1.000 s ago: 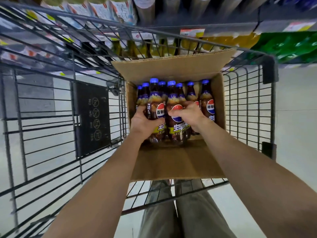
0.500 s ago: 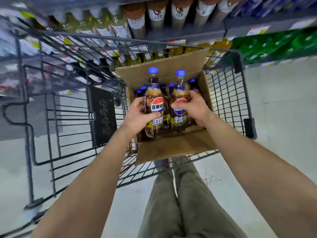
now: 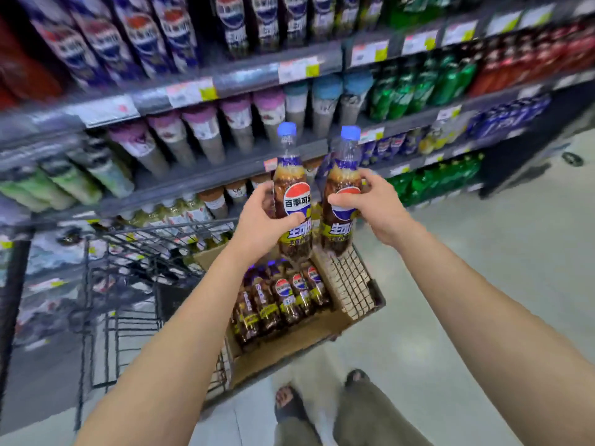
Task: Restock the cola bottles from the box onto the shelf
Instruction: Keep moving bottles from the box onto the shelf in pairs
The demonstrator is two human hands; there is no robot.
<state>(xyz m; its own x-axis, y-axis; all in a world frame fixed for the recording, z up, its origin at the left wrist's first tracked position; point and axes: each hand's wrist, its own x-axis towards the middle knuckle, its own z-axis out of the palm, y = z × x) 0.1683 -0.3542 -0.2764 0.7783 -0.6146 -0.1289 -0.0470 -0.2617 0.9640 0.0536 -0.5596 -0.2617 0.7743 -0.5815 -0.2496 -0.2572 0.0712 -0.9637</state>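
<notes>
- Your left hand (image 3: 260, 220) is wrapped around a clear plastic cola bottle with a blue cap (image 3: 294, 201). Your right hand (image 3: 376, 209) is clamped on a second blue-capped cola bottle (image 3: 341, 178).
- You hold both bottles upright and side by side, in the air above the brown cardboard box (image 3: 289, 352) and in front of the grey metal shelf (image 3: 209, 178).
- Neither bottle is on the shelf yet, so I judge this pair to be mid-carry.
- Plenty is left to do: a packed row of matching cola bottles (image 3: 283, 300) lies in the box, which sits in the black wire cart (image 3: 128, 252).
- The bottles are smooth, rounded and glossy-labelled, with dark liquid that looks pale and frothy near the shoulder. They should be slick but easy to circle.
- The box is matte cardboard with its flaps open.
- The shelf rows are blurred, so I cannot tell which slot is yours.
</notes>
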